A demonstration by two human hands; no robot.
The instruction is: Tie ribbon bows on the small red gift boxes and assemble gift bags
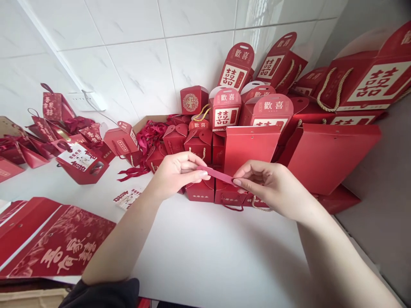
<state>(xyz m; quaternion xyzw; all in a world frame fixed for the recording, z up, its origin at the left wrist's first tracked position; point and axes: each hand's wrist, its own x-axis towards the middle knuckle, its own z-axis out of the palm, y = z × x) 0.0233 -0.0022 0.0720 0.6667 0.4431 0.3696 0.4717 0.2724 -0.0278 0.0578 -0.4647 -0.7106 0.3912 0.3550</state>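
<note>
A short strip of dark pink ribbon [220, 175] is stretched between my hands above the white table. My left hand [178, 173] pinches its left end between thumb and forefinger. The other end is pinched in the same way by my right hand [265, 184]. Just behind and below the ribbon stand small red gift boxes [201, 191] with cord handles. A tall plain red box panel [250, 147] rises behind my right hand.
Red boxes with white character labels [226, 113] are stacked against the tiled wall [135, 64]. Loose ribbons [150, 141] lie in a heap at the middle back. A tagged red box [86, 171] stands left, and flat printed bags [61, 244] lie at the near left of the table [205, 252].
</note>
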